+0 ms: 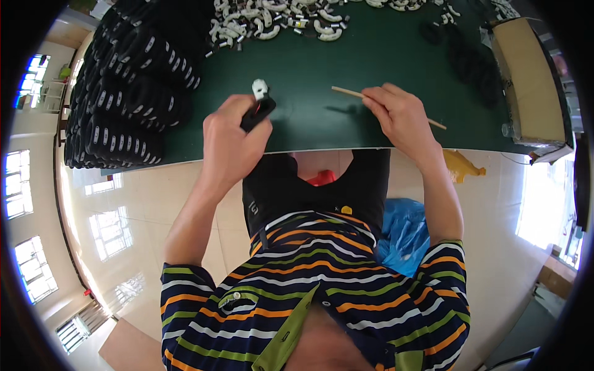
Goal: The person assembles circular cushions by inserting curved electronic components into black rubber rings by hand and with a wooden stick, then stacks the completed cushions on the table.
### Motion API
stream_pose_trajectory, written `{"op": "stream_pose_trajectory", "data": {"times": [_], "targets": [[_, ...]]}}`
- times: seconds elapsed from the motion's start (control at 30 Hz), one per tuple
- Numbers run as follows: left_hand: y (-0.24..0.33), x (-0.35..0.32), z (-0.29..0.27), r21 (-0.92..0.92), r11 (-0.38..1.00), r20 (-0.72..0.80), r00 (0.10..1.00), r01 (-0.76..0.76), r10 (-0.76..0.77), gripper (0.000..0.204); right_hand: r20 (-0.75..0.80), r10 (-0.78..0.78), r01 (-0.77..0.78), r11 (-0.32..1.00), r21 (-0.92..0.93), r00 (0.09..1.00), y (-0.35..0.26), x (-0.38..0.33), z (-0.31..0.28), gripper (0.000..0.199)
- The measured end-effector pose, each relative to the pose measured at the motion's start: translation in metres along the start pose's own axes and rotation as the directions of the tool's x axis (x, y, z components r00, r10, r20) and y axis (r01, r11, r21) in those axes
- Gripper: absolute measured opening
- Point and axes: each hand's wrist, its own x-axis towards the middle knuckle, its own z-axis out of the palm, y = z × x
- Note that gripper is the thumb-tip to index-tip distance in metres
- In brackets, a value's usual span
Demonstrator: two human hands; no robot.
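My left hand (230, 139) is closed around a black piece (260, 114) that looks like a soft sleeve or cover. A white curved plastic part (260, 88) sticks out of its far end. A small spot of red shows beside the fingers. Off to the right, my right hand (399, 114) pinches a thin wooden stick (348, 92). One end of the stick points left toward the black piece, apart from it, and the other end comes out behind the hand. Both hands are above the near part of the green tabletop (303, 123).
Stacked black rings with small white labels (117, 99) rise high along the left side. Many loose white curved parts (266, 28) lie at the far side. A cardboard box (531, 80) stands at the right edge, beside dark items (473, 68). Below is a blue plastic bag (401, 235).
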Motion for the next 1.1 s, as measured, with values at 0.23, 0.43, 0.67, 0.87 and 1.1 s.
{"op": "stream_pose_trajectory", "data": {"times": [0.23, 0.43, 0.67, 0.87, 1.1], "targets": [[-0.039, 0.009, 0.069, 0.341, 0.901, -0.046, 0.952, -0.268, 0.301, 0.029, -0.129, -0.171, 0.125, 0.943, -0.309, 0.977, 0.06, 0.018, 0.025, 0.013], [-0.031, 0.0, 0.075, 0.411, 0.86, -0.021, 0.94, -0.303, 0.341, 0.031, -0.175, -0.182, 0.141, 0.964, -0.224, 0.967, 0.038, 0.029, 0.034, 0.013], [-0.036, -0.007, 0.058, 0.187, 0.967, -0.118, 0.973, -0.174, 0.198, 0.035, 0.068, -0.129, 0.121, 0.986, 0.114, 0.989, -0.023, 0.081, 0.096, 0.02], [-0.043, 0.006, 0.054, 0.217, 0.964, -0.09, 0.98, -0.155, 0.178, 0.037, 0.1, -0.067, 0.064, 0.998, 0.026, 0.993, -0.028, 0.093, 0.123, 0.021], [-0.056, 0.018, 0.065, 0.13, 0.978, -0.012, 0.986, -0.161, 0.164, 0.028, 0.137, 0.228, -0.26, 0.916, 0.304, 0.964, -0.029, 0.059, 0.077, 0.018]]}}
